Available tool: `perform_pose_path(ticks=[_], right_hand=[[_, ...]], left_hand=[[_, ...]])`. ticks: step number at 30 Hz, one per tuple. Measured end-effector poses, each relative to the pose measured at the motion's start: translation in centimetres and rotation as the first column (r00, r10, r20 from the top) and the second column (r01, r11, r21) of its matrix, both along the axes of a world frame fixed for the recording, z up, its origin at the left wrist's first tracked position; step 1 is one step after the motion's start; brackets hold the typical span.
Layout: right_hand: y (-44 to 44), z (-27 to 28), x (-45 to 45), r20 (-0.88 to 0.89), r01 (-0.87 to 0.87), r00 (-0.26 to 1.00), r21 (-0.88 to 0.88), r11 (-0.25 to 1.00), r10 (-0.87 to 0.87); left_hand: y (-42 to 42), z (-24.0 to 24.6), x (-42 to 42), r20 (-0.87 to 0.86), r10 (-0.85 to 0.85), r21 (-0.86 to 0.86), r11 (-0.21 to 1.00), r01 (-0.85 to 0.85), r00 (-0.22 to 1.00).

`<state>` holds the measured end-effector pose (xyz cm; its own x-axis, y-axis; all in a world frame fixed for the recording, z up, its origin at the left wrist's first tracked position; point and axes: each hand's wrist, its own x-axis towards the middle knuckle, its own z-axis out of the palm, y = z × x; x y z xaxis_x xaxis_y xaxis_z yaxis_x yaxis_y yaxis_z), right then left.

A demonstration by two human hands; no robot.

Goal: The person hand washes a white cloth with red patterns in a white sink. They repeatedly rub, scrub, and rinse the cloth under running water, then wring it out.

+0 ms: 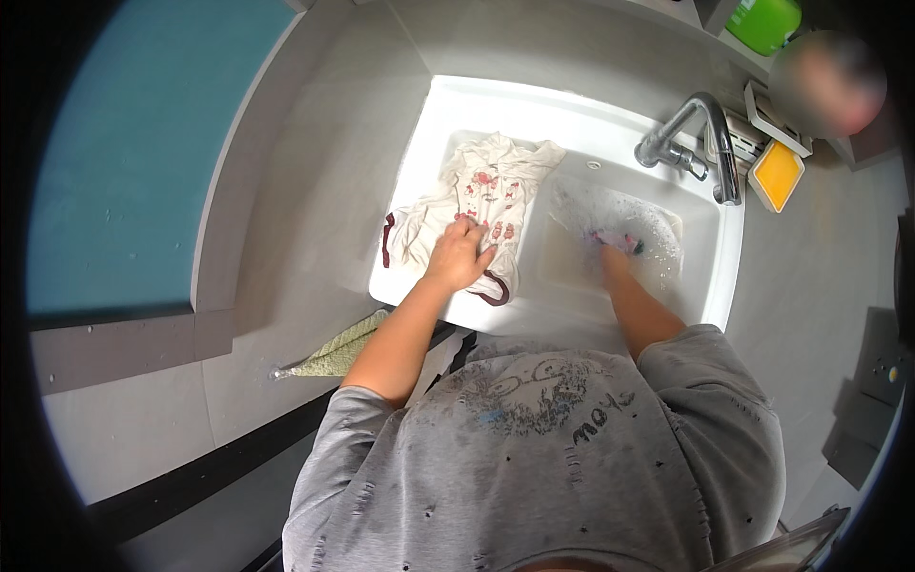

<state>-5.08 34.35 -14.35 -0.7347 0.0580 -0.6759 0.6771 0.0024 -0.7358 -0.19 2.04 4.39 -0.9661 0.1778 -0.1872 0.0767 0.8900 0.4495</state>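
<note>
A cream child's garment (493,193) with red printed figures and dark red cuffs lies spread on the left, raised side of the white sink (493,104). My left hand (463,252) rests on its lower middle, fingers bent a little and thumb apart, not visibly gripping the cloth. In the basin on the right stands cloudy, foamy water (654,214). My right hand (612,259) reaches down into it and is largely hidden below the wrist. Around its fingers shows a pinkish-purple thing (616,240) with dark parts, perhaps cloth; whether I grip it is unclear.
A chrome faucet (704,129) arches over the sink's right rear corner. Beyond it are a yellow soap dish (775,176) and white holders (775,118). A green bottle (765,25) stands on the shelf. At the front left hangs a green towel (336,350).
</note>
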Motion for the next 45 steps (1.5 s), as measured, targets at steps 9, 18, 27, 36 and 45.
perform_pose_path(ticks=[9, 18, 27, 36, 45], right_hand=[[-8.6, 9.7, -3.2, 0.097, -0.145, 0.968, -0.531, 0.835, 0.230], [0.1, -1.9, 0.0, -0.030, -0.065, 0.995, 0.481, 0.874, 0.091], [-10.9, 12.5, -6.6, -0.410, -0.278, 0.831, 0.280, 0.919, 0.376], [-14.4, 10.7, -7.4, -0.453, -0.312, 0.347, 0.770, 0.557, 0.821], [-15.5, 11.0, -10.2, -0.195, -0.677, 0.359, 0.618, 0.399, 0.913]], left_hand=[[-0.5, -2.4, -0.6, 0.216, 0.129, -0.380, 0.924, -0.038, 0.968], [-0.7, -2.3, 0.0, 0.157, 0.162, -0.390, 0.917, -0.089, 0.974], [-0.9, -3.0, 0.8, 0.099, 0.151, -0.373, 0.922, -0.104, 0.984], [-1.0, -2.9, 1.6, 0.134, 0.177, -0.404, 0.908, -0.110, 0.975], [-1.0, -2.6, 1.4, 0.163, 0.176, -0.422, 0.902, -0.092, 0.971]])
